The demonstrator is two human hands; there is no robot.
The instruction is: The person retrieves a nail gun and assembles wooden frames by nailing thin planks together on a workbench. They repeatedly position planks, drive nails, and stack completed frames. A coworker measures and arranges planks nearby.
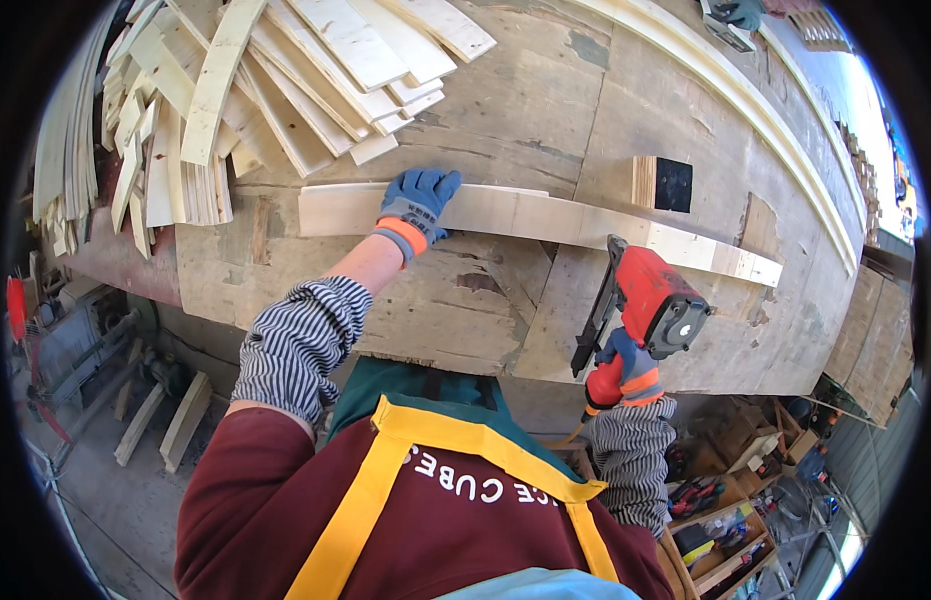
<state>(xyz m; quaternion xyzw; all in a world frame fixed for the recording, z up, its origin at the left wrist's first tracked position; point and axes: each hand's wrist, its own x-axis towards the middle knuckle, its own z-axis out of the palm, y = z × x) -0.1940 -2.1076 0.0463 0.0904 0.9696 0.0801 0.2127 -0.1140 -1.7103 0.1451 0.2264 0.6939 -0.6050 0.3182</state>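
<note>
A long pale wooden strip (576, 222) lies across the worktable, with a second thin strip (331, 190) along its far edge at the left. My left hand (418, 207), in a blue and orange work glove, is closed over these strips near their left end. My right hand (629, 368), gloved alike, grips the handle of a red and black nail gun (654, 300). The nose of the nail gun meets the near edge of the long strip, right of the middle. A short wooden block with a dark face (673, 185) stands just beyond the strip.
Many loose wooden slats (336, 60) are piled at the far left of the worn plywood table (436, 310). Long strips (746, 90) run along the far right. Below on the right is a wooden tool box (721, 545). Another person's gloved hand (741, 14) shows at the top right.
</note>
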